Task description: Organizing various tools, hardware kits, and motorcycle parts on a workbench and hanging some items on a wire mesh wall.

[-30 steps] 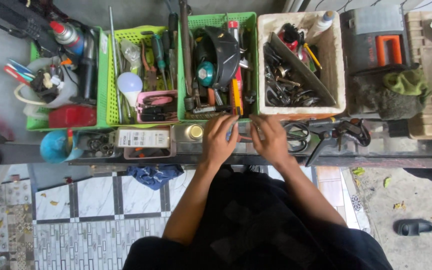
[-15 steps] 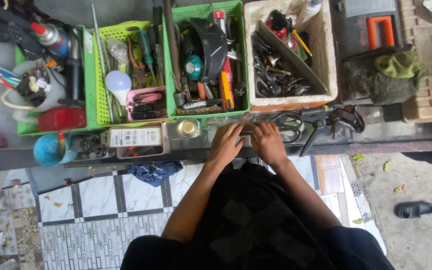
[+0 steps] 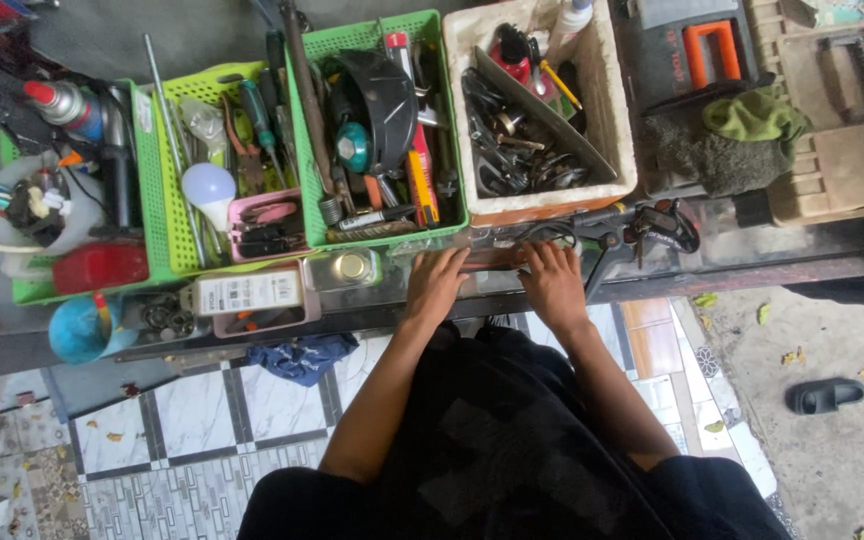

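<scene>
Together, a small flat object (image 3: 492,262), lying on the shelf (image 3: 752,262) before the green basket (image 3: 304,140), is touched by the left hand (image 3: 435,283) and right hand (image 3: 553,282), fingers loosely spread.

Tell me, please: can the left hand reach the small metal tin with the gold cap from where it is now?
Probably yes. The left hand rests on the bench edge just right of the metal tin, and nothing stands between them.

baskets (image 3: 377,140) behind hands (image 3: 497,280) – tin (image 3: 352,267) left, scissors (image 3: 572,235) right
</scene>
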